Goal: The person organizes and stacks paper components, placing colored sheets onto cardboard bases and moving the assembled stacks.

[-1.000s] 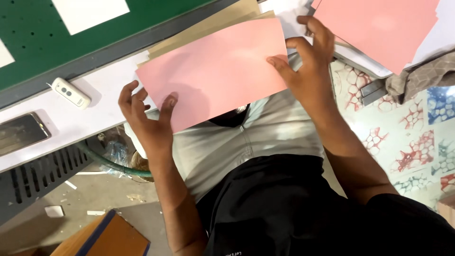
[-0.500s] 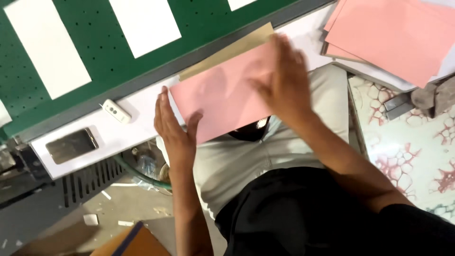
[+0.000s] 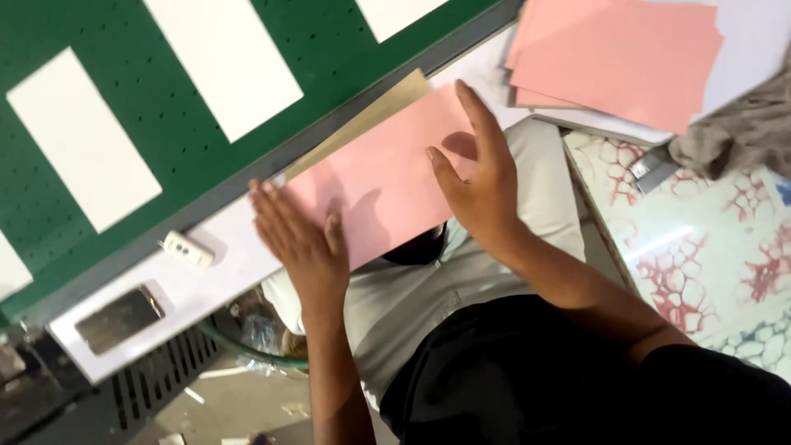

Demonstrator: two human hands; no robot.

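Observation:
A pink sheet of paper [image 3: 387, 177] lies across my lap and the white table edge. My left hand [image 3: 298, 243] rests flat on the sheet's left end, fingers straight and close together. My right hand [image 3: 478, 177] presses flat on its right part, fingers spread toward the far edge. Neither hand grips the sheet. A tan sheet [image 3: 375, 115] lies under the pink one and sticks out along its far side.
A stack of pink sheets [image 3: 618, 58] lies at the upper right. The green perforated board [image 3: 107, 49] carries white rectangles [image 3: 222, 58]. A small white device [image 3: 185, 250] and a phone [image 3: 119, 319] sit on the white ledge. Grey cloth [image 3: 741, 124] lies at right.
The pink sheet was held up by both hands at its ends; it now lies flat with both hands pressing down on it. The view has shifted right, showing more green board.

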